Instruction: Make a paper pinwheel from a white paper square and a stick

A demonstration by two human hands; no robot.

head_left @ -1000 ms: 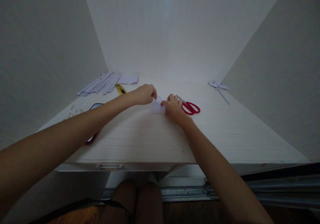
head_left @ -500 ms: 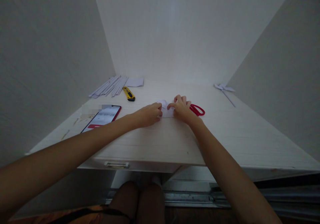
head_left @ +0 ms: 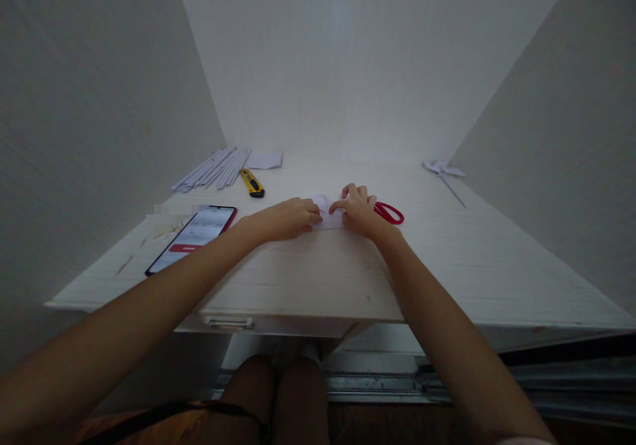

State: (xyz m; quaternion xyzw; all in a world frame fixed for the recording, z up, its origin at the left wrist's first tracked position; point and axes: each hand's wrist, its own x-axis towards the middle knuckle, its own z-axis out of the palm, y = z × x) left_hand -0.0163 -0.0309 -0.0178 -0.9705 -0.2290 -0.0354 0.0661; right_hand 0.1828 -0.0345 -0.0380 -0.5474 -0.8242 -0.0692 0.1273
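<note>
A small white piece of paper [head_left: 332, 220] lies on the table between my hands, with one part of it raised or curled at its far left. My left hand [head_left: 297, 218] is at its left edge, fingers closed together on the paper. From the right, my right hand [head_left: 358, 212] has its thumb and index finger bent down onto the paper, while its other fingers are curled and lifted. Beside my right hand are red scissor handles [head_left: 390, 213]; the rest of the scissors is hidden behind that hand.
Rolled paper sticks [head_left: 214, 169] and a flat paper piece [head_left: 265, 160] lie at the back left, near a yellow box cutter [head_left: 253, 183]. A phone [head_left: 193, 238] rests by my left forearm. At the back right lies a paper pinwheel [head_left: 442, 169] on a stick. Walls enclose the table.
My left hand has shifted slightly left and flattened over the paper's edge. My right hand keeps nearly the same pose on the paper. The whole view has shifted a little.
</note>
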